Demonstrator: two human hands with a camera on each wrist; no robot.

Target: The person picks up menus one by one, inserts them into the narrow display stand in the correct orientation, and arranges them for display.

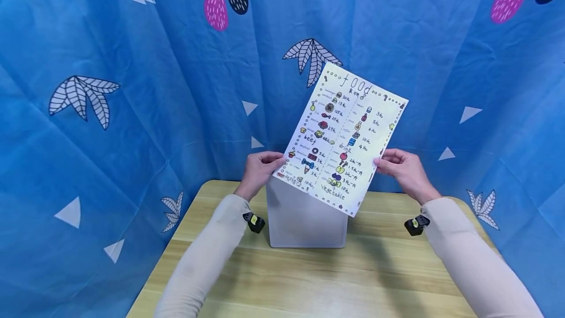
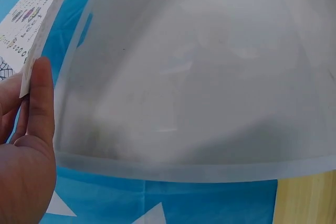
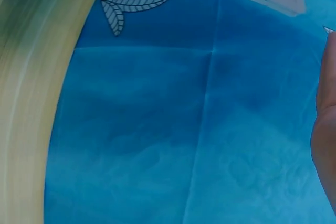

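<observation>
Both hands hold up a handmade paper menu (image 1: 340, 136) headed "food", covered in small coloured drawings and prices; it is tilted with its top leaning to the right. My left hand (image 1: 260, 168) pinches its lower left edge between thumb and fingers, which the left wrist view also shows at the sheet's (image 2: 39, 24) edge. My right hand (image 1: 405, 171) pinches the right edge below the middle. Only part of the right hand (image 3: 326, 114) shows in the right wrist view. Below the menu, a pale grey plastic box-like object (image 1: 306, 222) stands on the table, its upper part hidden by the sheet.
The light wood-grain table (image 1: 322, 281) spreads out in front of me. A blue curtain (image 1: 176, 112) printed with leaves and triangles hangs behind it and along both sides. A black camera (image 1: 254, 222) is strapped to my left wrist, another camera (image 1: 415, 225) to my right.
</observation>
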